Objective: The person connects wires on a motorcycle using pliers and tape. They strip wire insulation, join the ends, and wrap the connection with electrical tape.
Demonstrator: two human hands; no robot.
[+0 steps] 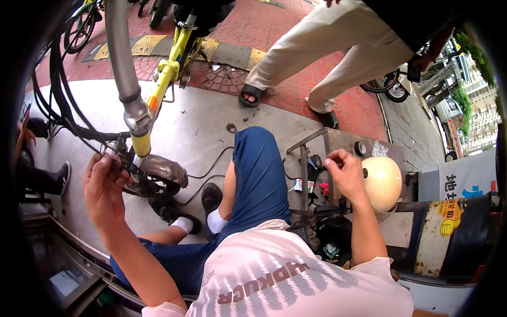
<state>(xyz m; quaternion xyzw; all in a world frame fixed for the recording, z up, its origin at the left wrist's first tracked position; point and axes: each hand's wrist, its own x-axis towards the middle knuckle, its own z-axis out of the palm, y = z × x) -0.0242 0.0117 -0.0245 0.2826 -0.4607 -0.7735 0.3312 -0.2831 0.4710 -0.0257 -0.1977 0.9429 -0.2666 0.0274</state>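
My left hand (pixel 105 185) is closed at the end of black cables (pixel 74 113) beside the lower front of a yellow bicycle (pixel 170 74) with a silver steering tube (pixel 116 50); what its fingertips pinch is too small to make out. A worn grey-brown rounded part (pixel 166 169) sits just right of that hand, low on the bicycle. My right hand (pixel 343 171) is raised beside a cream helmet (pixel 384 185), its fingers curled toward the thumb; I cannot tell whether anything is between them.
A standing person in beige trousers (pixel 317 47) is ahead; another person's shoe (pixel 62 177) is at left. A metal stand (pixel 303 174) holds clutter on my right, near a rusty black-and-white box (pixel 430 238). A black wire (pixel 203 174) crosses the grey floor (pixel 206 121).
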